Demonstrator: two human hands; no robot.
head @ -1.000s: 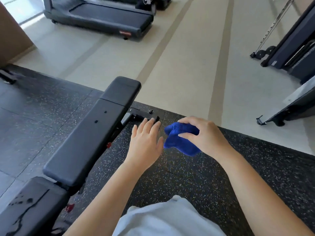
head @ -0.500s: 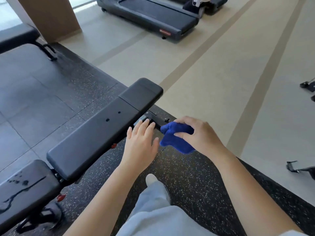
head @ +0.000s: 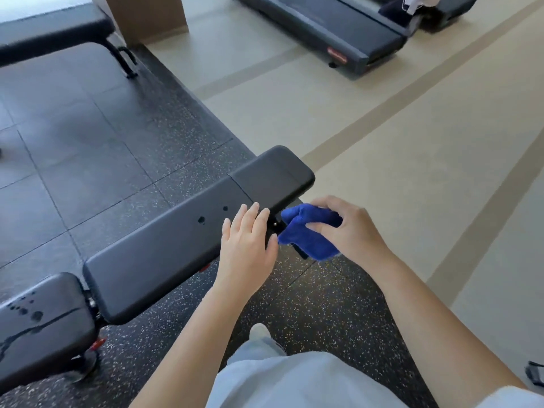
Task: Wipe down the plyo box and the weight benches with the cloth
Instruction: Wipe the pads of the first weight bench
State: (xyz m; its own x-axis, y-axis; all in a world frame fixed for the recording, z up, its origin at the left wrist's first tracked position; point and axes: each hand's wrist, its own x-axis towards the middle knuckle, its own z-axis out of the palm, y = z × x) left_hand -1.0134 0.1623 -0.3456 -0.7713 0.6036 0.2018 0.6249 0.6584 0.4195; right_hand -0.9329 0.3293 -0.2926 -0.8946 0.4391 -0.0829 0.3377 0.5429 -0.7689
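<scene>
A black padded weight bench point(head: 176, 245) runs from lower left to the centre of the head view. Its seat pad point(head: 41, 325) at the lower left carries dark wet spots. My right hand point(head: 350, 231) grips a bunched blue cloth point(head: 306, 231) just off the near edge of the bench's far end. My left hand point(head: 247, 245) is flat with fingers apart, its fingertips over the bench's near edge, next to the cloth. It holds nothing. A second black bench point(head: 53, 33) stands at the upper left. No plyo box is in sight.
The bench stands on black speckled rubber flooring point(head: 309, 298), which borders beige floor point(head: 397, 160) to the right. A treadmill point(head: 323, 28) sits at the top, a brown column point(head: 147, 16) at the upper left. My light trousers and a shoe point(head: 259, 334) show below.
The view has swung to the right and closer to the bench. Both hands have come nearer the bench's far end; the left fingertips now overlap its edge. The cloth stays in my right hand.
</scene>
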